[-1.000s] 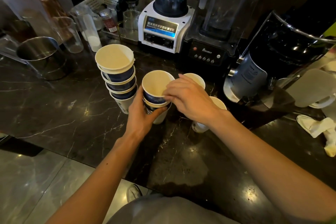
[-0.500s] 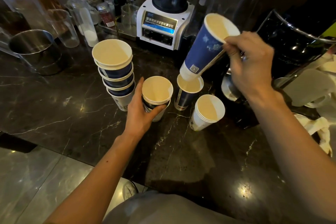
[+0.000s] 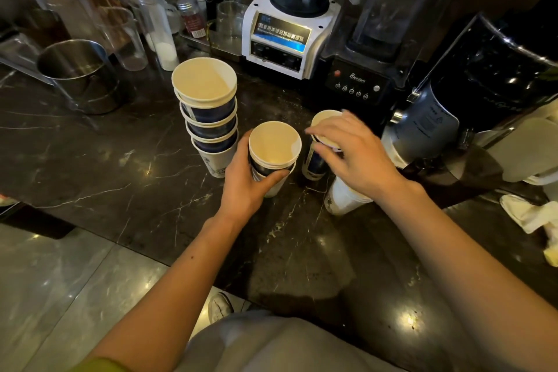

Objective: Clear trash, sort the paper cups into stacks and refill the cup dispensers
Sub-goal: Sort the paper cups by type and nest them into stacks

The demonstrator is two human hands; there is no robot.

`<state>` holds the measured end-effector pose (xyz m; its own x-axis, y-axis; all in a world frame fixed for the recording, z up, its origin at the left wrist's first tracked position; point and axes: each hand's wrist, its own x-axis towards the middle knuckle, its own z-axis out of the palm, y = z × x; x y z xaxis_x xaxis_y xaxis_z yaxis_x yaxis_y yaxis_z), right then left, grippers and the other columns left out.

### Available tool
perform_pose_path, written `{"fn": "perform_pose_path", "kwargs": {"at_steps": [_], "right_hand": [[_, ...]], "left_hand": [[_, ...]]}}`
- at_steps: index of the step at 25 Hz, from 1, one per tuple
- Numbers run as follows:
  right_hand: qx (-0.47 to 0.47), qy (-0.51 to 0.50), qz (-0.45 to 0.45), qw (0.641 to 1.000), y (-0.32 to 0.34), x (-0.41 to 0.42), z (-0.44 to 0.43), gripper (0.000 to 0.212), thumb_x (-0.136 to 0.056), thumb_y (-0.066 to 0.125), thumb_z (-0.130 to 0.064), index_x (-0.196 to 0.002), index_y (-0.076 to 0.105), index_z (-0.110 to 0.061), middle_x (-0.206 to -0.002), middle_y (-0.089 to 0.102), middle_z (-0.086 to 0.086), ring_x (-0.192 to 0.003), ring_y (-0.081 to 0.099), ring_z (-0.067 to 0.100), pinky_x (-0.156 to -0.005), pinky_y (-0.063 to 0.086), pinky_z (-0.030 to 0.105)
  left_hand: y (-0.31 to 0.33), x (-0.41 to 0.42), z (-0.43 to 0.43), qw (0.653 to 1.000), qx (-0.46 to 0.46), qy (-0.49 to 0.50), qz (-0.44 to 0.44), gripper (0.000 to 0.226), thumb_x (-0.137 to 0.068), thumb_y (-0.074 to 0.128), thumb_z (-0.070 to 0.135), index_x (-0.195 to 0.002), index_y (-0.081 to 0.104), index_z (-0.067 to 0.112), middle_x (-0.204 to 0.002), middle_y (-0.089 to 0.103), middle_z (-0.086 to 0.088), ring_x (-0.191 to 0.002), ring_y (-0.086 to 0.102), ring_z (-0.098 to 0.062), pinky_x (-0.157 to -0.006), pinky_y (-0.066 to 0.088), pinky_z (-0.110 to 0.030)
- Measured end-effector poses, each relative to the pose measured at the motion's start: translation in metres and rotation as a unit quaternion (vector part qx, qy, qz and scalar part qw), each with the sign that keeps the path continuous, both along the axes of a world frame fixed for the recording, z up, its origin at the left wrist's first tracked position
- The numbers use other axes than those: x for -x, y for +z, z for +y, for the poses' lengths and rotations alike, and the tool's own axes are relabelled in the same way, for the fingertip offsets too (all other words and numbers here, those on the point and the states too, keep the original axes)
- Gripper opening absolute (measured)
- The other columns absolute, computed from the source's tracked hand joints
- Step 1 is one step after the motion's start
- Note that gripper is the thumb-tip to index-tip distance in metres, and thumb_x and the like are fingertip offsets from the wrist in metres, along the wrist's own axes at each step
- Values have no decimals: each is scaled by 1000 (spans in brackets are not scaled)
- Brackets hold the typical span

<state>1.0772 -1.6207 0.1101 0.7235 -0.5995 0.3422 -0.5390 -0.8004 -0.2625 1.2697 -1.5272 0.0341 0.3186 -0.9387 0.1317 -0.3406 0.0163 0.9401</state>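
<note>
Fingers point(image 3: 276, 176) of left hand point(image 3: 244, 187) curl round short cup stack point(image 3: 273, 157) on desk point(image 3: 120, 160), right of tall cup stack point(image 3: 208, 112). Right hand point(image 3: 353, 157) fingers lie over blue cup point(image 3: 314, 161) further right; pinching or not, cannot tell. Cup it held high a moment ago is now nested there, so sorting advances.

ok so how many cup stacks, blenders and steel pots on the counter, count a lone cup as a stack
cup stacks: 4 (tall stack, middle stack, blue stack, white cup)
blenders: 2 (white blender, black blender)
steel pots: 1 (steel pot)
total: 7
</note>
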Motion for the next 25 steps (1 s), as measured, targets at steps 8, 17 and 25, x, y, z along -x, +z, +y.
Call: {"fn": "perform_pose_path", "kwargs": {"at_steps": [8, 17, 25], "right_hand": [[6, 105, 52, 993, -19, -28, 6, 15, -91, 59, -18, -93, 74, -14, -91, 71, 2, -92, 64, 25, -100, 44, 45], [112, -116, -204, 966, 58, 41, 13, 11, -92, 61, -2, -96, 71, 1, -90, 69, 16, -86, 62, 27, -89, 46, 30], [144, -150, -135, 969, 48, 104, 34, 14, -93, 59, -3, -97, 71, 4, -90, 70, 19, -88, 62, 29, -98, 45, 34]], "left_hand": [[1, 2, 1, 1000, 14, -3, -7, 83, -74, 81, 36, -142, 34, 26, -129, 42, 34, -123, 38, 21, -106, 42, -27], [-5, 20, -6, 999, -26, -35, -4, 90, -75, 81, 30, -148, 30, 22, -141, 40, 18, -128, 34, 7, -112, 39, -37], [-4, -3, 0, 1000, -5, 12, -11, 86, -77, 80, 28, -148, 31, 20, -148, 41, 7, -133, 35, 1, -111, 40, -44]]}}
